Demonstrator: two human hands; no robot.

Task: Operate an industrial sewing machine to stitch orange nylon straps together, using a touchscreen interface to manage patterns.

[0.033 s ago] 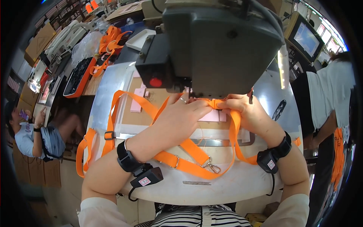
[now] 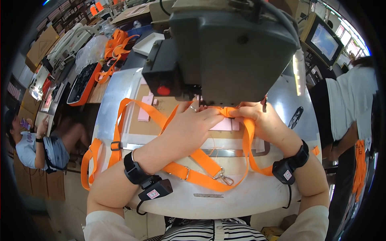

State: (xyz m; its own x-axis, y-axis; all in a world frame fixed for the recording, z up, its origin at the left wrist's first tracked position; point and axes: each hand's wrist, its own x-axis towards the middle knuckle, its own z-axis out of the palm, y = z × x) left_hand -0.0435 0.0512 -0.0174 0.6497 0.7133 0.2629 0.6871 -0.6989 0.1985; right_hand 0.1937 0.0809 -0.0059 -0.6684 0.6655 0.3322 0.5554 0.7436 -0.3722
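Note:
Beneath the dark sewing machine head (image 2: 233,56), my left hand (image 2: 193,128) and my right hand (image 2: 263,122) pinch a folded piece of orange strap (image 2: 227,111). Some left fingertips are hidden by the machine. Long strap loops (image 2: 157,114) trail across the white table, with a black slide buckle (image 2: 115,145), a metal ring (image 2: 184,173) and a swivel hook (image 2: 225,179). Under my hands lies a cardboard jig (image 2: 157,106) with pink plates (image 2: 144,114) in a metal frame. Black devices (image 2: 155,188) are strapped to my wrists.
At left are orange straps (image 2: 118,40), a plastic bag (image 2: 88,52), an orange bin (image 2: 84,82), a white tray (image 2: 146,44) and a seated person (image 2: 40,152) holding a phone. A screen (image 2: 323,40), a lit lamp (image 2: 298,74) and a standing person (image 2: 348,96) are at right.

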